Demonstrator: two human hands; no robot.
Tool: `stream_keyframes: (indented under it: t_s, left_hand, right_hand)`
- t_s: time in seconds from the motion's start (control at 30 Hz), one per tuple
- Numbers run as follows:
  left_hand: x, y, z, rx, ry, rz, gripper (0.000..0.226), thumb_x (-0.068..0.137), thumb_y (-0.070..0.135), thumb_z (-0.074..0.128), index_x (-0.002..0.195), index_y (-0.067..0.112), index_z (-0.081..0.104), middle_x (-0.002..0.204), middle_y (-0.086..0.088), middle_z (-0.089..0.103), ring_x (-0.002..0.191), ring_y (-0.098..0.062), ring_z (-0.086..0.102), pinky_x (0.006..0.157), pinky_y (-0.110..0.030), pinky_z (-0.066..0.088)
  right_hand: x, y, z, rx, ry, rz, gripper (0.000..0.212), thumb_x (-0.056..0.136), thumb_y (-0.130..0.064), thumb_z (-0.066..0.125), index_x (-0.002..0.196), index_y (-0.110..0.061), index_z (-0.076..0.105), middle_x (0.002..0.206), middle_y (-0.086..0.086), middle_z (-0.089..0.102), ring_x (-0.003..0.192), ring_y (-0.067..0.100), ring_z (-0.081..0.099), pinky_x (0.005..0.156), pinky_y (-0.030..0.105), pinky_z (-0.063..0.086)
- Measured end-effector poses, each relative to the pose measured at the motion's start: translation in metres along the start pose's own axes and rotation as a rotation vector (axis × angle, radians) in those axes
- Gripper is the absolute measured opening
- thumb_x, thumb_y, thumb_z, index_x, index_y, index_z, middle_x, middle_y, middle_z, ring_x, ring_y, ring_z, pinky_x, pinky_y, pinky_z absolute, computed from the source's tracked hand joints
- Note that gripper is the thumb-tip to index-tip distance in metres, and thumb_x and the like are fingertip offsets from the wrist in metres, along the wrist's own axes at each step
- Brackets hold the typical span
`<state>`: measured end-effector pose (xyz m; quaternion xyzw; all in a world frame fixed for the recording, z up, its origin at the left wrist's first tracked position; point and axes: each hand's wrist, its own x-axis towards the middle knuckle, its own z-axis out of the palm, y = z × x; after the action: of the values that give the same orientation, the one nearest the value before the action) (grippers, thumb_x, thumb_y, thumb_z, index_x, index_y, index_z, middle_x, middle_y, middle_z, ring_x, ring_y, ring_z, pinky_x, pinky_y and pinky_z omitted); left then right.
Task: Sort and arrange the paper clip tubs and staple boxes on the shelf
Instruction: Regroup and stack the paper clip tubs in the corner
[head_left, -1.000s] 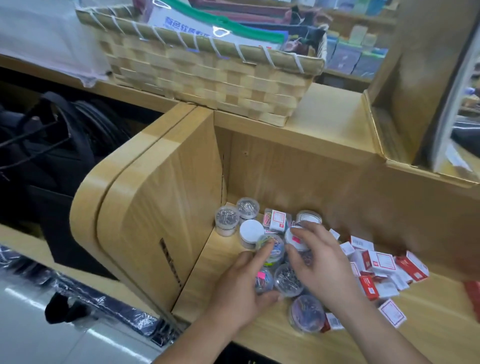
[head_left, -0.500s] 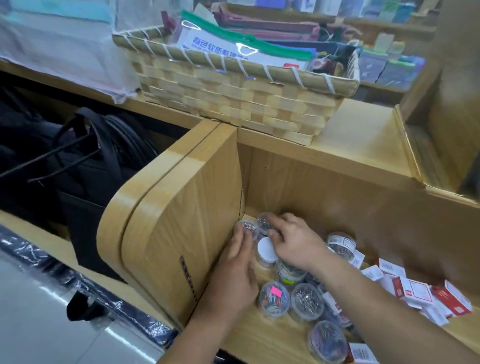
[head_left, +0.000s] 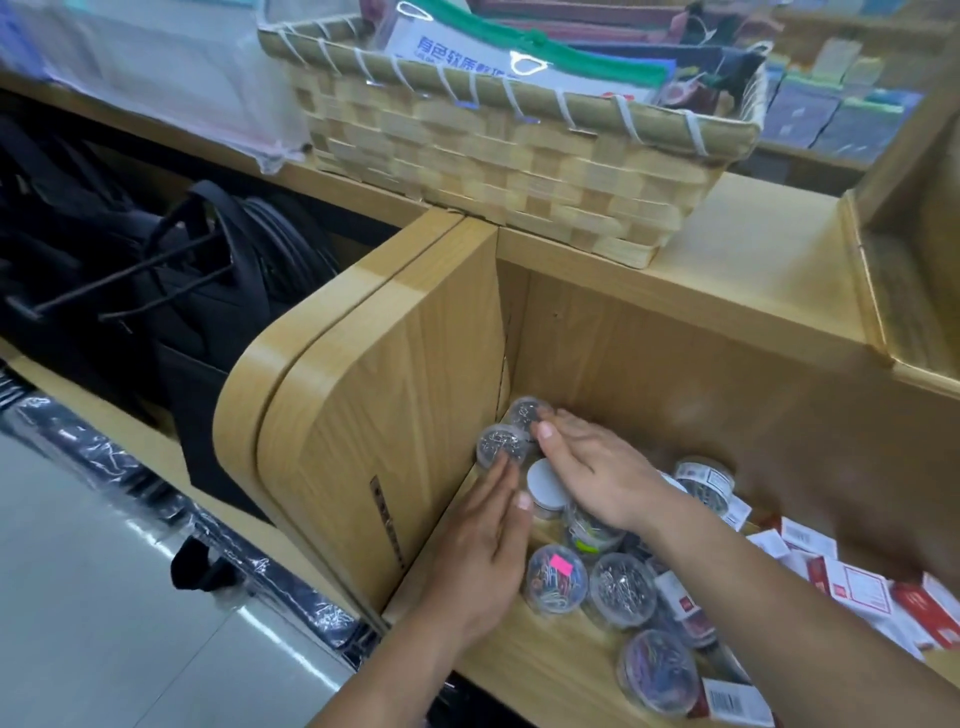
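Observation:
Several round clear paper clip tubs stand in the wooden shelf compartment (head_left: 524, 670). Two tubs of silver clips sit in the back left corner: the front one (head_left: 497, 443) and the rear one (head_left: 523, 411). My left hand (head_left: 485, 540) lies flat with straight fingers touching the front tub. With its fingers stretched out, my right hand (head_left: 587, 470) reaches the rear tub and lies over a white-lidded tub (head_left: 543, 486). More tubs stand nearer: one with a pink sticker (head_left: 556, 577), one with silver clips (head_left: 621, 587), one with coloured clips (head_left: 657, 673). Red and white staple boxes (head_left: 857, 590) lie jumbled at the right.
A woven basket (head_left: 498, 150) of folders stands on the shelf top above the compartment. The curved wooden side panel (head_left: 374, 415) walls the compartment on the left. Black bags (head_left: 156, 291) hang beyond it. Grey floor lies lower left.
Both hands have pushed tubs from the middle of the shelf back into the left corner. The two silver-clip tubs now stand tight against the side panel.

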<state>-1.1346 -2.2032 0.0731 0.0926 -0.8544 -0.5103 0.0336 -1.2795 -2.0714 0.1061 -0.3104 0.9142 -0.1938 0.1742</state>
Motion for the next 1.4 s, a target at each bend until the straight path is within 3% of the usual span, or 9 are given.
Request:
stream_keyframes:
  t_s: [0.17,0.27,0.43,0.53,0.67,0.8,1.0,1.2,1.4]
  left_hand:
    - [-0.001,-0.001,0.001,0.001,-0.009,0.022,0.055,0.107,0.05,0.03,0.159,0.035,0.023,0.163,0.033,0.009,0.147,0.017,0.004,0.126,-0.027,0.013]
    - [-0.004,-0.005,0.0,-0.007,0.031,0.06,0.051,0.108,0.044,0.037,0.157,0.033,0.029,0.164,0.028,0.015,0.148,0.014,0.01,0.124,-0.024,0.016]
    - [-0.028,-0.022,-0.001,0.034,0.219,0.053,0.039,0.097,0.038,0.054,0.136,0.031,0.06,0.135,0.025,0.056,0.127,0.008,0.05,0.108,-0.024,0.043]
    - [-0.042,-0.024,0.004,0.015,0.096,-0.046,0.041,0.089,0.044,0.072,0.128,0.042,0.061,0.117,0.027,0.063,0.107,0.011,0.057,0.091,-0.011,0.046]
    - [-0.04,-0.025,0.019,0.084,-0.039,0.014,0.079,0.072,0.05,0.08,0.144,0.036,0.05,0.133,0.031,0.053,0.125,0.013,0.047,0.105,-0.014,0.039]
    - [-0.04,-0.031,0.03,0.135,0.007,0.035,0.075,0.072,0.045,0.081,0.142,0.032,0.054,0.122,0.036,0.05,0.122,0.012,0.045,0.104,-0.01,0.037]
    - [-0.042,-0.032,0.03,0.146,0.035,0.078,0.069,0.07,0.054,0.077,0.134,0.034,0.059,0.116,0.041,0.048,0.117,0.014,0.044,0.098,-0.006,0.034]
    - [-0.052,-0.038,0.017,0.187,0.097,0.108,0.062,0.069,0.053,0.074,0.127,0.041,0.058,0.116,0.047,0.048,0.112,0.012,0.046,0.095,0.001,0.031]
    - [-0.058,-0.031,0.013,0.137,0.013,0.081,0.066,0.07,0.059,0.077,0.13,0.051,0.051,0.119,0.041,0.054,0.107,0.011,0.052,0.082,-0.005,0.039]
  right_hand:
    - [0.006,-0.008,-0.016,0.042,-0.066,-0.02,0.066,0.103,-0.058,0.016,0.156,-0.021,0.034,0.164,-0.005,0.028,0.151,0.004,0.017,0.122,0.021,0.009]
    - [0.0,-0.004,-0.021,0.071,0.097,-0.102,0.049,0.106,-0.046,0.036,0.148,-0.023,0.047,0.155,-0.004,0.045,0.143,0.005,0.037,0.12,0.027,0.027]
    - [-0.047,0.009,-0.041,0.201,0.357,-0.024,0.028,0.099,-0.02,0.055,0.122,-0.029,0.069,0.088,-0.017,0.072,0.067,-0.004,0.056,0.072,0.02,0.046]
    - [-0.08,0.018,-0.033,0.145,0.411,0.047,0.021,0.095,-0.025,0.063,0.113,-0.03,0.072,0.086,-0.025,0.065,0.086,-0.003,0.063,0.08,0.022,0.049]
    - [-0.097,0.018,-0.001,-0.031,0.328,0.047,0.05,0.08,-0.057,0.07,0.123,-0.031,0.068,0.115,-0.015,0.067,0.123,0.014,0.053,0.102,0.034,0.046]
    - [-0.098,0.014,0.015,-0.143,0.307,0.028,0.067,0.074,-0.059,0.076,0.134,-0.031,0.061,0.132,-0.013,0.063,0.143,0.018,0.037,0.117,0.038,0.033]
    - [-0.088,0.013,0.017,-0.192,0.305,0.021,0.065,0.074,-0.049,0.077,0.133,-0.027,0.061,0.129,-0.007,0.065,0.141,0.021,0.04,0.118,0.035,0.03]
    - [-0.107,0.006,0.008,0.028,0.477,0.033,0.057,0.067,-0.049,0.082,0.119,-0.029,0.069,0.105,-0.019,0.061,0.11,0.009,0.055,0.092,0.029,0.047]
    - [-0.142,0.024,0.008,0.127,0.555,0.174,0.056,0.076,-0.039,0.083,0.128,-0.03,0.064,0.118,-0.019,0.057,0.111,0.007,0.058,0.093,0.029,0.048]
